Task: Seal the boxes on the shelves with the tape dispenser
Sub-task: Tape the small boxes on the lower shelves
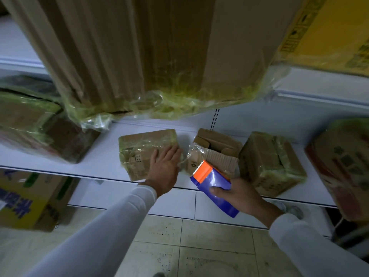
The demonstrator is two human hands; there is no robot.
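On the white shelf (pixel 103 156) lies a small cardboard box wrapped in clear tape (pixel 137 148). My left hand (pixel 164 166) rests flat on its right side, fingers straight. Just right of it stands an open box (pixel 217 148) with its flaps up and a loose strip of tape at its left edge. My right hand (pixel 237 194) grips a blue tape dispenser with an orange front and toothed blade (pixel 211 182), held at the near side of the open box. A third taped box (pixel 269 162) stands further right.
A big cardboard carton in plastic film (pixel 149 56) overhangs from the shelf above. Wrapped boxes (pixel 34 120) sit at the left end, a printed carton (pixel 343 160) at the right. Below left is a yellow and blue carton (pixel 26 198). Tiled floor (pixel 199 246) lies underfoot.
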